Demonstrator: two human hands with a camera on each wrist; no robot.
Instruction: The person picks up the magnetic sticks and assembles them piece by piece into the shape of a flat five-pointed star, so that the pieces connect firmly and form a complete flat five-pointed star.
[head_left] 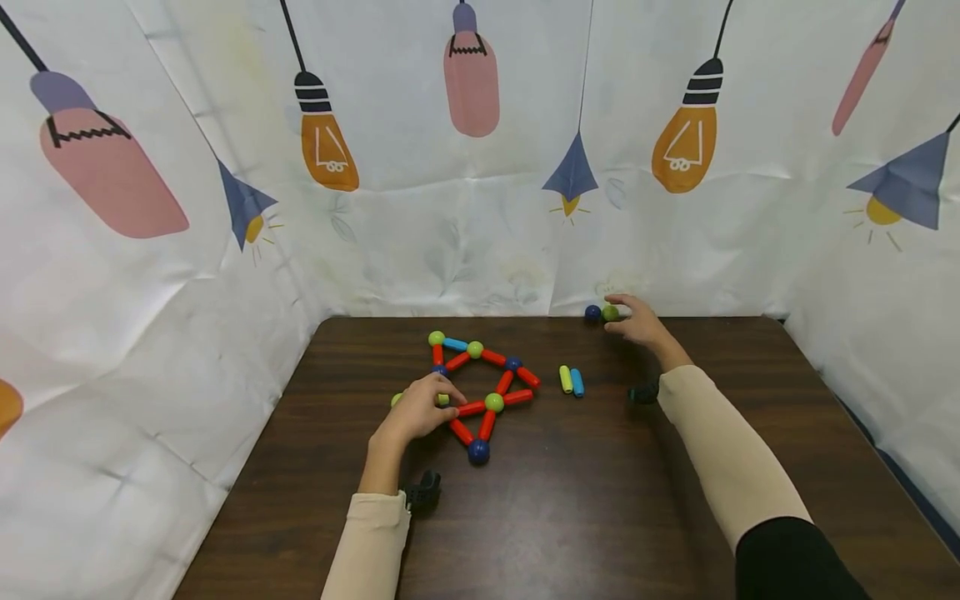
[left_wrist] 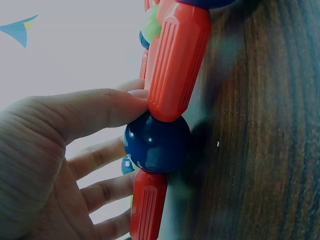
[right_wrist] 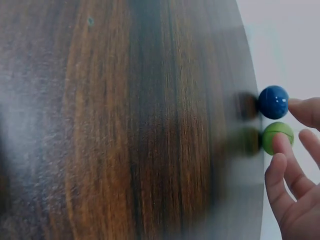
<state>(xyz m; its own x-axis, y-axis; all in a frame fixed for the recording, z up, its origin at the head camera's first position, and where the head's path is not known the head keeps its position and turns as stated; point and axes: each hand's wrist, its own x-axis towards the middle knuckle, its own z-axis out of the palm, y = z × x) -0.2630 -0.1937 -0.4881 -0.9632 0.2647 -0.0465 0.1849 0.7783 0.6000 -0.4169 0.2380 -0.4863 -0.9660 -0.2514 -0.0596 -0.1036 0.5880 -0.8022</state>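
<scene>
A flat figure of red rods (head_left: 517, 397), green balls (head_left: 494, 402) and blue balls (head_left: 478, 452) lies on the table, left of centre. At its left side, my left hand (head_left: 420, 407) pinches a red rod (left_wrist: 180, 62) between thumb and index finger, right where it meets a blue ball (left_wrist: 157, 142). Its other fingers spread behind the figure. At the table's far edge, my right hand (head_left: 637, 321) reaches around a loose green ball (right_wrist: 277, 138) with spread fingers. One fingertip overlaps that ball, and another is beside a blue ball (right_wrist: 273, 102); no firm grip shows.
A yellow-green rod (head_left: 566, 380) and a blue rod (head_left: 577, 382) lie side by side between the figure and my right arm. The brown wooden table (head_left: 570, 517) ends at a white curtain (head_left: 465, 242) printed with lamps, behind and on both sides.
</scene>
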